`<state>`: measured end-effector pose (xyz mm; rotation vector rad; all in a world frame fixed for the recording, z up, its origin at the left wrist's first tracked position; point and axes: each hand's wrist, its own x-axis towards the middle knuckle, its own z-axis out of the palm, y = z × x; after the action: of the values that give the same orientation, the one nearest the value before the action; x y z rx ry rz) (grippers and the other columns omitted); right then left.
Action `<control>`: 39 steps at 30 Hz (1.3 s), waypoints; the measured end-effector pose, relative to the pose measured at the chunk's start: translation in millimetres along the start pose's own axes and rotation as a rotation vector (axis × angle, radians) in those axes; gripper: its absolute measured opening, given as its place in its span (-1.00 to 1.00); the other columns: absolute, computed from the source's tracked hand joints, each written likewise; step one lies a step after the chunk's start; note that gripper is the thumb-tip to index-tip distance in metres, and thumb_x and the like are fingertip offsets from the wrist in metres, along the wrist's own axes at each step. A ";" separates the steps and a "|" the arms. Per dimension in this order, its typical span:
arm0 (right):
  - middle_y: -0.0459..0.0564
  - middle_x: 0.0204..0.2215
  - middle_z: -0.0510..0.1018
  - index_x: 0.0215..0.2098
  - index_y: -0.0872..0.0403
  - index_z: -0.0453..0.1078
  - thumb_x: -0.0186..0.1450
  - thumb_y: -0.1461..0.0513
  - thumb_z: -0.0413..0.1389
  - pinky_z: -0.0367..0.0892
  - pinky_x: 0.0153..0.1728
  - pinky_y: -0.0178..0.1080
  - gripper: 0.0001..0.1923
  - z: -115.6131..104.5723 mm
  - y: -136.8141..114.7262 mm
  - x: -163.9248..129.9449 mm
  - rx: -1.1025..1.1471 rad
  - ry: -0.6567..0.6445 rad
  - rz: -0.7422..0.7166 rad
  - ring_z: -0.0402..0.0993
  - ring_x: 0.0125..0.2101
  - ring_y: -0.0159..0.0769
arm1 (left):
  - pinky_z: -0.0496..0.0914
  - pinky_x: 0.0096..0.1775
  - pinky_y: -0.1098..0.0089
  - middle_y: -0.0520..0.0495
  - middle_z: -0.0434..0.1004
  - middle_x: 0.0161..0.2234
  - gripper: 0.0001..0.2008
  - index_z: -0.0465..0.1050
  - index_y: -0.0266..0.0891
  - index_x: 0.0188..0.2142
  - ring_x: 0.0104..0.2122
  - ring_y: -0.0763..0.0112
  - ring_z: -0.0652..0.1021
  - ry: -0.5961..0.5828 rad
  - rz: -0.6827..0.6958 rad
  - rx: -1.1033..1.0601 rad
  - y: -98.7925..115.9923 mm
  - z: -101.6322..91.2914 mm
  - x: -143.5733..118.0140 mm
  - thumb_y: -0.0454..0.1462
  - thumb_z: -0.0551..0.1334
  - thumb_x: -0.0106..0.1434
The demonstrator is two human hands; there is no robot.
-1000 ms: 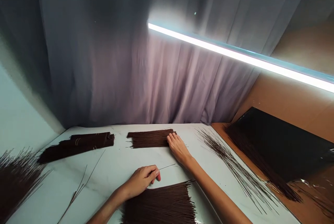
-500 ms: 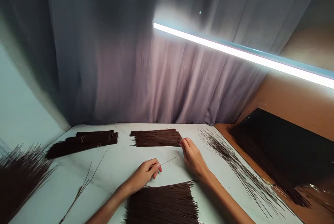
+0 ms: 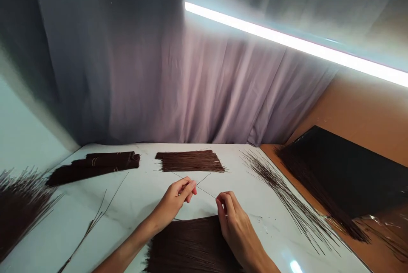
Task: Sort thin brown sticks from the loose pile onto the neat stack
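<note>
My left hand (image 3: 176,198) is closed in a pinch on a thin dark-brown stick, whose tip points up and right past the fingertips. My right hand (image 3: 234,218) pinches the near end of another thin stick (image 3: 206,192), which runs up and left to my left fingertips, crossing the first stick there. Whether the left fingers grip both sticks is hidden. Below my hands lies a wide pile of brown sticks (image 3: 188,243), its right side partly covered by my right hand. A smaller flat stack of sticks (image 3: 191,161) lies beyond them.
Tied dark bundles (image 3: 105,162) lie at the back left of the white table (image 3: 149,188). A bushy bunch (image 3: 22,209) stands at far left, near a few loose sticks (image 3: 92,224). On the right are spread sticks (image 3: 280,192) and a black sheet (image 3: 350,171).
My right hand has come back from the far stack's right end toward me, now with a stick in its fingers. That stick now crosses at my left fingertips. The view has tilted slightly.
</note>
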<state>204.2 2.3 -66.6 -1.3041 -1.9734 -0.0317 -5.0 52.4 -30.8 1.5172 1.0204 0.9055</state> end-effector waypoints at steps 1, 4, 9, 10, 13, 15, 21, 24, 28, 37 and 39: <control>0.01 -0.30 0.43 -0.13 -0.03 0.21 0.55 0.26 -0.16 0.43 -0.42 -0.21 -0.85 0.2 -1.3 -0.9 0.010 -0.003 0.015 0.52 -0.40 -0.22 | 0.04 -0.53 0.46 0.15 0.20 -0.60 -0.58 0.41 -0.20 -0.38 -0.58 0.49 0.17 0.021 0.005 -0.009 -2.3 1.3 1.2 0.07 0.14 0.40; 0.01 -0.29 0.44 -0.13 -0.03 0.22 0.55 0.26 -0.17 0.46 -0.41 -0.20 -0.84 0.5 -4.7 -4.5 0.042 -0.015 0.049 0.53 -0.39 -0.22 | 0.02 -0.55 0.47 0.23 0.07 -0.69 -0.58 0.42 -0.20 -0.37 -0.64 0.52 0.11 0.080 0.015 -0.043 -10.2 3.3 5.2 0.09 0.18 0.36; 0.01 -0.27 0.47 -0.08 -0.03 0.25 0.54 0.26 -0.17 0.48 -0.41 -0.19 -0.82 0.6 -7.7 -5.8 0.096 -0.012 0.025 0.56 -0.38 -0.21 | -0.01 -0.61 0.51 0.22 0.15 -0.73 -0.55 0.38 -0.20 -0.44 -0.70 0.58 0.09 0.132 -0.023 -0.071 -13.5 4.9 6.0 0.12 0.23 0.31; 0.01 -0.27 0.47 -0.07 -0.03 0.26 0.54 0.25 -0.16 0.48 -0.42 -0.19 -0.82 0.6 -7.8 -5.6 0.104 -0.016 0.023 0.56 -0.39 -0.20 | -0.01 -0.62 0.52 0.20 0.20 -0.72 -0.54 0.37 -0.20 -0.44 -0.71 0.59 0.10 0.137 -0.034 -0.073 -12.8 5.5 5.4 0.13 0.23 0.30; 0.01 -0.27 0.47 -0.06 -0.04 0.27 0.54 0.25 -0.16 0.48 -0.43 -0.19 -0.81 0.2 -8.0 -5.3 0.127 -0.032 0.026 0.56 -0.40 -0.20 | 0.00 -0.65 0.53 0.14 0.32 -0.67 -0.53 0.38 -0.20 -0.43 -0.71 0.59 0.15 0.156 -0.049 -0.078 -11.3 7.0 3.9 0.15 0.23 0.29; 0.01 -0.27 0.47 -0.07 -0.04 0.27 0.54 0.26 -0.17 0.48 -0.42 -0.18 -0.81 -1.1 -8.2 -5.1 0.138 -0.047 0.029 0.55 -0.40 -0.20 | 0.02 -0.65 0.53 0.13 0.34 -0.68 -0.52 0.38 -0.21 -0.46 -0.71 0.59 0.16 0.175 -0.042 -0.075 -11.3 7.7 3.4 0.15 0.25 0.27; 0.00 -0.27 0.47 -0.09 -0.04 0.26 0.54 0.26 -0.16 0.47 -0.42 -0.20 -0.82 -6.7 -8.4 -3.2 0.145 -0.072 0.032 0.54 -0.41 -0.22 | 0.02 -0.63 0.55 0.22 0.21 -0.75 -0.57 0.40 -0.20 -0.38 -0.72 0.60 0.10 0.202 -0.032 -0.083 -12.0 8.4 1.3 0.12 0.28 0.28; 0.00 -0.29 0.46 -0.11 -0.04 0.27 0.54 0.26 -0.16 0.46 -0.42 -0.20 -0.81 -6.6 -8.4 -3.2 0.138 -0.082 0.033 0.53 -0.42 -0.22 | 0.03 -0.62 0.54 0.19 0.27 -0.70 -0.59 0.39 -0.20 -0.37 -0.69 0.59 0.15 0.193 -0.024 -0.088 -9.5 9.1 -0.1 0.10 0.28 0.29; 0.00 -0.28 0.45 -0.11 -0.04 0.26 0.55 0.26 -0.18 0.46 -0.42 -0.19 -0.81 -5.5 -7.9 -3.9 0.143 -0.101 0.030 0.52 -0.42 -0.22 | 0.02 -0.59 0.52 0.15 0.31 -0.65 -0.60 0.39 -0.22 -0.40 -0.67 0.59 0.17 0.195 -0.002 -0.084 -5.5 10.4 -1.7 0.06 0.27 0.33; -0.03 -0.31 0.42 -0.15 -0.04 0.23 0.56 0.27 -0.20 0.40 -0.43 -0.23 -0.79 -4.1 -8.7 -6.6 0.131 -0.126 0.001 0.48 -0.44 -0.27 | 0.05 -0.58 0.53 0.11 0.38 -0.61 -0.61 0.42 -0.23 -0.37 -0.65 0.58 0.22 0.193 0.016 -0.087 -5.9 13.1 -3.2 0.04 0.24 0.37; -0.04 -0.32 0.41 -0.16 -0.02 0.22 0.56 0.28 -0.20 0.38 -0.45 -0.24 -0.79 -2.8 -8.8 -8.1 0.115 -0.124 -0.015 0.46 -0.45 -0.28 | 0.04 -0.60 0.54 0.11 0.40 -0.61 -0.61 0.41 -0.23 -0.37 -0.66 0.59 0.22 0.190 0.007 -0.089 -6.3 13.6 -3.9 0.04 0.24 0.37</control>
<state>200.4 -9.4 -66.2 -1.2433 -2.0568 0.1565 5.3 44.7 -39.4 1.3806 1.0957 1.1020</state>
